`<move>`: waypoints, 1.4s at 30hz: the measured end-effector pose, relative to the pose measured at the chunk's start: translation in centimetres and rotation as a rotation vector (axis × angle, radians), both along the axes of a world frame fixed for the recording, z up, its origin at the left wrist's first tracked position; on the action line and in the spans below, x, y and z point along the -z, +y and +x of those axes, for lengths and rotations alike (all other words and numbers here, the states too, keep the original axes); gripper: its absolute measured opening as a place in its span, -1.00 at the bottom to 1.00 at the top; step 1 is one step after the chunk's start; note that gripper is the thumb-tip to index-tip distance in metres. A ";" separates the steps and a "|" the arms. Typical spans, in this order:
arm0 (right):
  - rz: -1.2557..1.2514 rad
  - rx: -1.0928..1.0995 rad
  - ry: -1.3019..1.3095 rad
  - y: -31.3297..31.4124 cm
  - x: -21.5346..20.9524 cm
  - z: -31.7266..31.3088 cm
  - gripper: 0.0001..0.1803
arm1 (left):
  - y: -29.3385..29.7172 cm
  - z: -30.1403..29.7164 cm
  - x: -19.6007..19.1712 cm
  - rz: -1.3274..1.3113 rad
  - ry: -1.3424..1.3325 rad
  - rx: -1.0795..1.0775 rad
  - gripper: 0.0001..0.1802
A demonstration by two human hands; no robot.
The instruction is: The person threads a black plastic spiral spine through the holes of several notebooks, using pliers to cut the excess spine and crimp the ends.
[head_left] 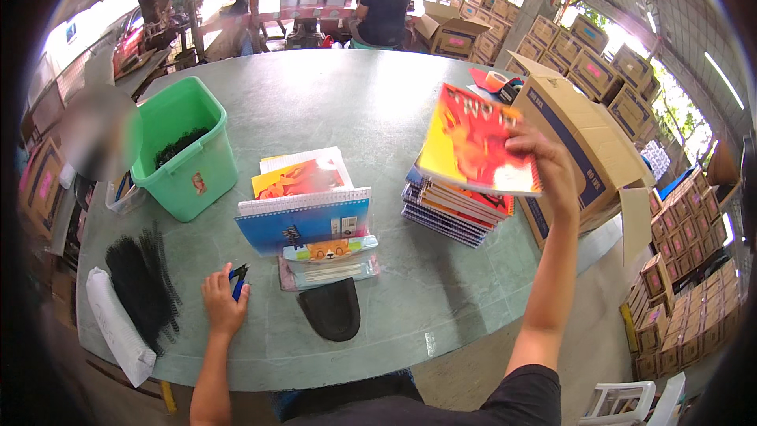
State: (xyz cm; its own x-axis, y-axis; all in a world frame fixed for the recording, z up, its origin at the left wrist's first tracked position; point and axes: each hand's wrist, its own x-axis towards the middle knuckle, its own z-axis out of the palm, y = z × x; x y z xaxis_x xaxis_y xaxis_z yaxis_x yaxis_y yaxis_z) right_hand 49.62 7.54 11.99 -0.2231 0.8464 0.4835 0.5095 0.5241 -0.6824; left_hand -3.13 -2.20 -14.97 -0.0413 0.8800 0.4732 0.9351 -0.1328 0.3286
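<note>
My right hand (544,150) grips a red and yellow spiral notebook (473,142) by its right edge, just over a stack of spiral notebooks (453,209). On the table at the left, my left hand (225,300) is closed around blue-handled cutting pliers (238,280), their dark jaws pointing up and away. Between the hands, a blue spiral notebook (315,221) leans tilted, with another red and yellow notebook (296,177) behind it. In front of it are small packs with a cartoon animal print (331,251) and a black rounded flat pad (331,312).
A green bin (189,181) holding black strands stands at the left. Near it lie a bundle of black spiral coils (142,288) and a white wrapped roll (118,327). An open carton (579,150) sits at the right, tape rolls (501,83) beside it. People sit at a far table.
</note>
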 end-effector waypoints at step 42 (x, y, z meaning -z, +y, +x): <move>-0.117 0.142 0.460 2.5 16.7 -22.4 -0.74 | 0.5 -7.1 -2.9 -0.377 -0.078 -0.654 -0.66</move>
State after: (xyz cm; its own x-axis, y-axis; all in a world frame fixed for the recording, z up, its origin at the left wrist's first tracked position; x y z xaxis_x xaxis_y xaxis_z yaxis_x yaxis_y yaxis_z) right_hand 27.24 10.02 -4.67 0.1127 0.9074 0.4049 0.2023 0.3780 -0.9034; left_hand -10.21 -1.71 -12.11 -0.6312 0.7664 0.1195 0.7570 0.5751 0.3101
